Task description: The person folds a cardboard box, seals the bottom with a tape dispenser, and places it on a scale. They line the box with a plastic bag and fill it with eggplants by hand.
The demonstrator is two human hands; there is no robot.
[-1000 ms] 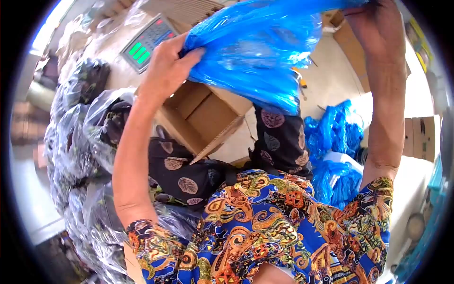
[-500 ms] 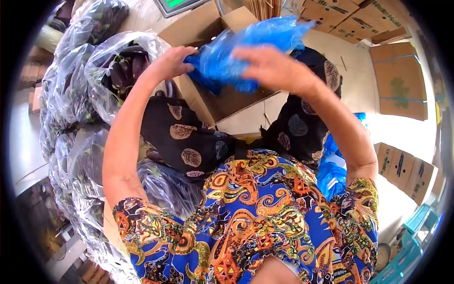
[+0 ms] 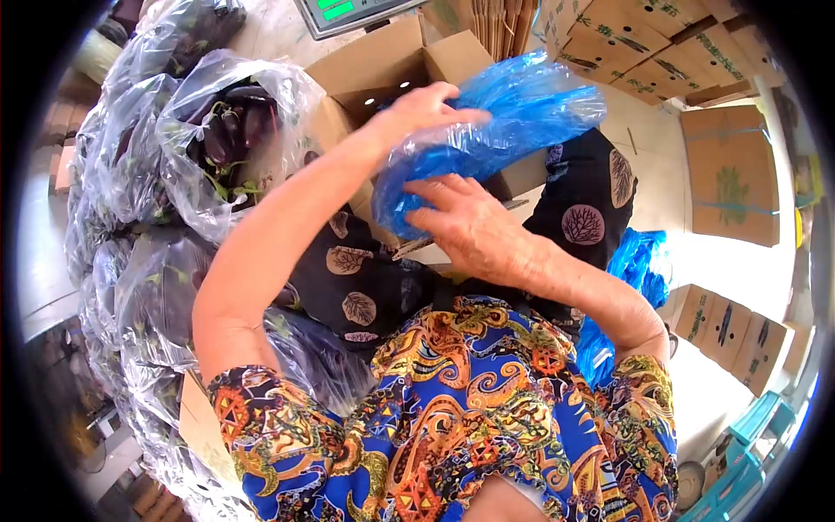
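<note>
A thin, crumpled blue plastic bag (image 3: 531, 109) spreads over the open cardboard box (image 3: 457, 56) between my knees. My left hand (image 3: 430, 109) grips the bag's upper left side, its fingers pointing right. Lower down, my right hand (image 3: 465, 222) pinches the near edge of the bag with bent fingers. The bag hides much of the box's inside. Left of the box, an open clear plastic bag (image 3: 187, 174) holds several dark purple eggplants (image 3: 228, 139).
More clear bags of eggplants (image 3: 130, 270) are piled along the left. A scale (image 3: 348, 13) with a green display stands behind the box. Printed cartons (image 3: 635, 43) are stacked at the back right. Loose blue bags (image 3: 644, 265) lie beside my right leg, near a teal stool (image 3: 739, 470).
My left hand has moved right along the bag, and my right hand has come down and left to its near edge. The bag is more spread out and tilted toward me.
</note>
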